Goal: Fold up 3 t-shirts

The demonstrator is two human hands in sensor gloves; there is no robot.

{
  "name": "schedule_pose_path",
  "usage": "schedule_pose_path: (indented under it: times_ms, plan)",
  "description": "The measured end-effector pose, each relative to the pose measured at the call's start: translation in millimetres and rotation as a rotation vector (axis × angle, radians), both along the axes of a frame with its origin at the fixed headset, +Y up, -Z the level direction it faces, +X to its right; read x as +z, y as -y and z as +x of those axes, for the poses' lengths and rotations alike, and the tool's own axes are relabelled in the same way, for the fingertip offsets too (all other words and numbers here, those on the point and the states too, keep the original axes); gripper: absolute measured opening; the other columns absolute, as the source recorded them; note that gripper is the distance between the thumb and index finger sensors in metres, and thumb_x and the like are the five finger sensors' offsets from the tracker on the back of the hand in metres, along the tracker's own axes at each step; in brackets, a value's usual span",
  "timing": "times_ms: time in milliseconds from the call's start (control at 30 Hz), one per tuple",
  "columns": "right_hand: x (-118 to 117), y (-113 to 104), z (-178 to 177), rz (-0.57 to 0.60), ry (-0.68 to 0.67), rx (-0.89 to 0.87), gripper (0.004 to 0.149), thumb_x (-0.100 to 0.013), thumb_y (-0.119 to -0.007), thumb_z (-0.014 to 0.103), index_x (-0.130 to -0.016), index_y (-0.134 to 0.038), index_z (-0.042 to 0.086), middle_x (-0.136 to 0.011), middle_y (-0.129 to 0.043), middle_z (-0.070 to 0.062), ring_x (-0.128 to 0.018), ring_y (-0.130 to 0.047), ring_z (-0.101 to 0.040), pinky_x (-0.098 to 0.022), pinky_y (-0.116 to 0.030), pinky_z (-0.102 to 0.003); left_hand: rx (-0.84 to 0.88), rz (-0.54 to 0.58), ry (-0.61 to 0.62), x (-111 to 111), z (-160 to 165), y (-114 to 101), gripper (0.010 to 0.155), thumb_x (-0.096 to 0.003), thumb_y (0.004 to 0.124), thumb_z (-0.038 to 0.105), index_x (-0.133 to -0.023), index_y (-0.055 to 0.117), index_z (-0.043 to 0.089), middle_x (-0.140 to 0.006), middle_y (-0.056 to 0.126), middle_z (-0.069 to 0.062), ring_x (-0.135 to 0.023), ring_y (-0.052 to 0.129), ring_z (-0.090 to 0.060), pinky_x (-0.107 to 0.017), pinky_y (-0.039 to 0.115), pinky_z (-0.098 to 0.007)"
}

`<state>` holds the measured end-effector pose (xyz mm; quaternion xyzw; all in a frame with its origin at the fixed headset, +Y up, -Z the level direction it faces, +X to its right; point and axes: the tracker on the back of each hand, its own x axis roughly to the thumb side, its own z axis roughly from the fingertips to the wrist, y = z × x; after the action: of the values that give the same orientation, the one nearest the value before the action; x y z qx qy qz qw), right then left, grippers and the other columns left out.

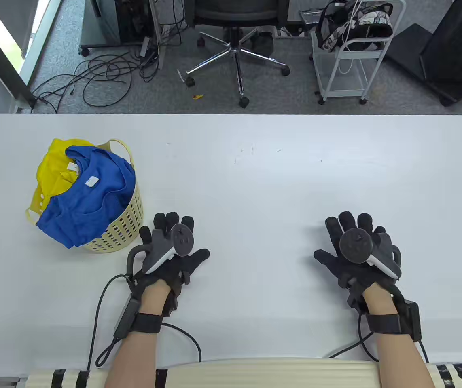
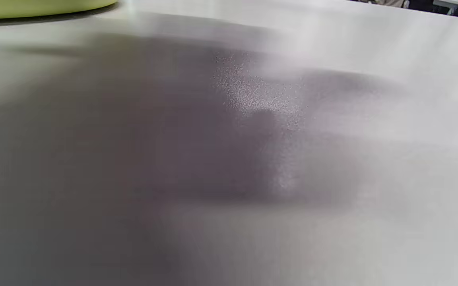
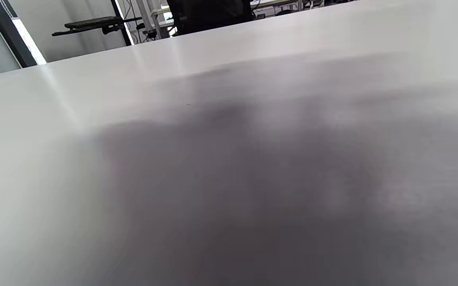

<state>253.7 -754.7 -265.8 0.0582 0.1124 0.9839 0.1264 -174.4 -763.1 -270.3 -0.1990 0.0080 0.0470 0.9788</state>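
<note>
**Operator:** White table [image 1: 255, 182] fills the work area, with an office chair [image 1: 237, 24] and a cart [image 1: 344, 52] on the floor beyond its far edge. Where do the shirts lie, taking the basket as reference?

**Inspector:** All visible shirts are inside the yellow basket [image 1: 123, 226] — a blue t-shirt [image 1: 89, 198] on top, a yellow t-shirt [image 1: 53, 169] beneath it and toward the basket's far side. A third shirt cannot be made out.

**Operator:** Hand state?

**Inspector:** Left hand [image 1: 170, 254] rests flat on the table just beside the basket's near right flank, fingers spread, holding nothing. Right hand [image 1: 356, 252] also lies flat and empty, well apart from the basket.

**Operator:** Which hand is nearer?

**Inspector:** The left — the blue t-shirt lies up and to its left. Judged: the left hand is better placed to reach it first.
</note>
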Motion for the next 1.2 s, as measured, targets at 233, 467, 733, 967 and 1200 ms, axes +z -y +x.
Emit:
schedule_pose_path:
  times_ms: [233,467,733,967,1200]
  plan:
    - [-1,2,-1,-0.006,-0.003,-0.001,0.08,-0.039,-0.062,0.064,-0.096,-0.015,0.035,-0.109,0.0,-0.008,-0.095,0.009,-0.049,-0.06,0.003,-0.075,-0.001,0.0,-0.003,1,0,0,0.093,-0.0288,0.05,0.08,-0.099,0.002,0.044,-0.111,-0.007,0.004,-0.106,-0.012,-0.028,-0.072,0.0,-0.062]
    - [1,1,-3,0.005,-0.011,-0.011,0.079,-0.039,-0.063,0.064,-0.096,-0.016,0.035,-0.11,-0.002,-0.008,-0.096,0.007,-0.049,-0.06,0.002,-0.076,0.015,-0.004,0.0,-1,1,2,0.093,-0.0286,0.051,0.08,-0.099,0.002,0.045,-0.111,-0.007,0.005,-0.106,-0.013,-0.026,-0.072,-0.001,-0.06]
    - [0,4,-10,-0.021,-0.034,-0.026,0.079,-0.04,-0.064,0.062,-0.096,-0.017,0.034,-0.11,-0.005,-0.009,-0.098,0.002,-0.051,-0.061,0.0,-0.076,0.009,0.014,0.006,2,4,-6,0.093,-0.0298,0.054,0.079,-0.1,0.005,0.043,-0.113,0.0,0.005,-0.107,-0.009,-0.024,-0.074,0.001,-0.056]
    - [-2,4,-14,-0.029,-0.052,-0.041,0.079,-0.04,-0.064,0.062,-0.097,-0.016,0.034,-0.11,-0.005,-0.009,-0.098,0.002,-0.051,-0.061,0.0,-0.076,-0.138,0.144,-0.049,3,6,-57,0.088,-0.036,0.068,0.068,-0.104,0.02,0.038,-0.115,0.016,0.005,-0.111,0.006,-0.024,-0.078,0.011,-0.051]
    - [-5,10,-11,-0.059,-0.032,-0.059,0.078,-0.041,-0.064,0.061,-0.096,-0.016,0.034,-0.11,-0.004,-0.009,-0.098,0.003,-0.051,-0.06,0.001,-0.076,-0.246,0.291,-0.109,3,-11,-157,0.082,-0.039,0.074,0.061,-0.104,0.032,0.037,-0.115,0.039,0.003,-0.112,0.036,-0.024,-0.081,0.02,-0.047]
